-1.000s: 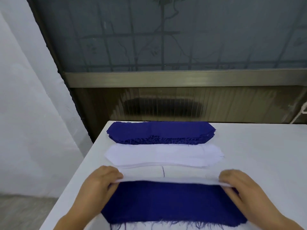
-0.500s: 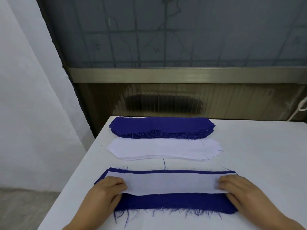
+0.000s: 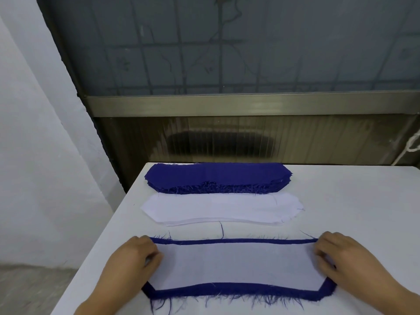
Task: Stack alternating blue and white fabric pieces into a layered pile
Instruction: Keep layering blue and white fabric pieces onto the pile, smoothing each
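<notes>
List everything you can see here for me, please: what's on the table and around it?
Blue fabric stack: one, dark blue, frayed, far end of table.
White fabric stack: one, white, just in front of the blue stack.
White piece: one, white, lying on the blue piece, near edge.
Blue piece: one, dark blue, showing as a border beneath.
Table: one, white.
Window: one, grey, behind table.
Left hand: on white piece's left end.
Right hand: on its right end.

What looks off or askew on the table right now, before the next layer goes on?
Nothing serious. The white piece lies square on the blue piece, a blue border showing front and back. Only oddities: frayed threads along the blue edges and one loose blue thread on the table. Both supply stacks look tidy.
</notes>
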### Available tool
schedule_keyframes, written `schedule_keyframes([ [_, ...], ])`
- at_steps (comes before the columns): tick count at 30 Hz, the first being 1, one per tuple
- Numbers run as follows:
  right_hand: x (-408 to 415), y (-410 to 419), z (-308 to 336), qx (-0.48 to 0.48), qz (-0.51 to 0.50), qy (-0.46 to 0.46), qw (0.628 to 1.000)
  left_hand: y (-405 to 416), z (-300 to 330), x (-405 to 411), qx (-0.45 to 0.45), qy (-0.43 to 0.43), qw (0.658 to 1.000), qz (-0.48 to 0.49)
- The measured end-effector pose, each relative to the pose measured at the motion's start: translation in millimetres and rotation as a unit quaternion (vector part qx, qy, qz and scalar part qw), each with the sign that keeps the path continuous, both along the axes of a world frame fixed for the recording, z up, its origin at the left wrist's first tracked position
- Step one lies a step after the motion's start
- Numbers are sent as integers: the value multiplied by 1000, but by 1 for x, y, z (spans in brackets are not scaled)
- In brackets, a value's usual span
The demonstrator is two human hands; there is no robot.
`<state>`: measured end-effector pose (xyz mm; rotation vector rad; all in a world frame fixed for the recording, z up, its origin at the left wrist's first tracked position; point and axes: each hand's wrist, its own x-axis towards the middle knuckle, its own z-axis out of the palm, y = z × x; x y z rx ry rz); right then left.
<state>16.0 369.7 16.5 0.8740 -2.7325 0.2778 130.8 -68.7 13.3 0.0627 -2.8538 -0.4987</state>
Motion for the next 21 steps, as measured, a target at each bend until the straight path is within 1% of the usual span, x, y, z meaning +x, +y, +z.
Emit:
schedule_keyframes([
  [2,-12,-11,5,-14,-18,-4,1000,10,2,-16,-12,11,1000,19],
  [3,-17,-20,8,-29,-19,-17,999,19,4,-27,-8,20,1000,12],
  [8,-61,-78,7,-104,7,-65,992,76,9,-87,56,48,995,-70],
  [10,-79,-96,6,-100,2,-76,992,93,7,-113,82,34,993,-78],
  [13,-94,-106,3,-80,0,-122,989,109,0,-142,112,-10,990,-81],
  [16,-103,-106,-3,-91,-1,-155,984,114,-9,-157,110,-46,989,-86],
  [21,-118,-109,-5,-106,-23,-201,974,115,-12,-168,102,-51,990,-88],
])
